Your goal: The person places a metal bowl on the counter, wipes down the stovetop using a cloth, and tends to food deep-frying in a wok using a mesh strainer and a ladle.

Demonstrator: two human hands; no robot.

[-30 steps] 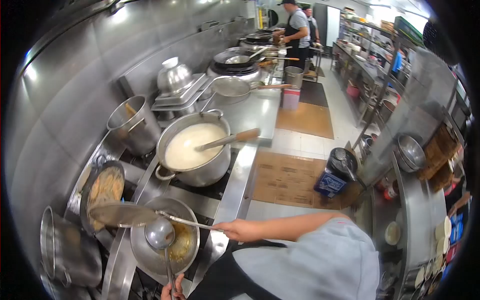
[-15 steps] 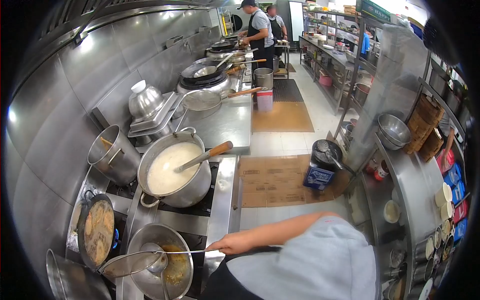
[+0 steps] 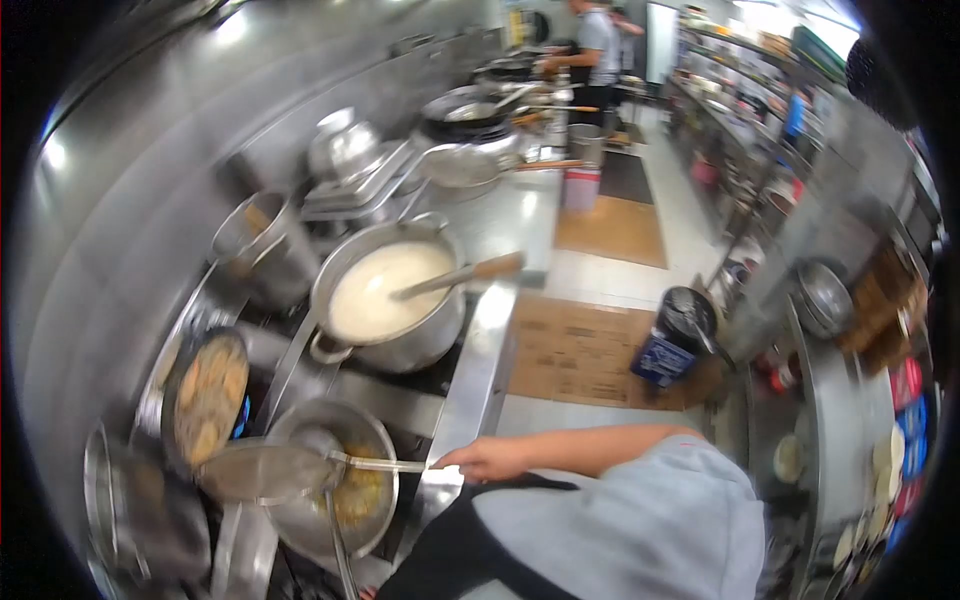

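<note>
My right hand (image 3: 485,459) is closed around the handle of a wide mesh strainer (image 3: 265,472). The strainer hangs over the left side of a steel bowl (image 3: 390,440) on the stove, close to a dark pan of frying pieces in oil (image 3: 210,395). A ladle (image 3: 341,545) rests in the bowl, where yellowish liquid with bits shows. At the bottom edge, beside the ladle's handle, only a sliver of my left hand (image 3: 368,593) shows; its fingers are hidden. Above the bowl stands a large pot of creamy white liquid (image 3: 385,290) with a wooden-handled tool (image 3: 460,275) in it.
A tall steel pot (image 3: 255,245) stands by the wall, and another steel container (image 3: 150,510) is at lower left. A blue flame (image 3: 242,415) burns beside the frying pan. On the cardboard-covered floor stands a blue tin (image 3: 665,360). A co-worker (image 3: 595,60) stands at the far woks.
The view has shifted and blurred. The strainer's mesh has turned to show its broad face and sits nearer the frying pan. A sliver of my left hand has appeared at the bottom.
</note>
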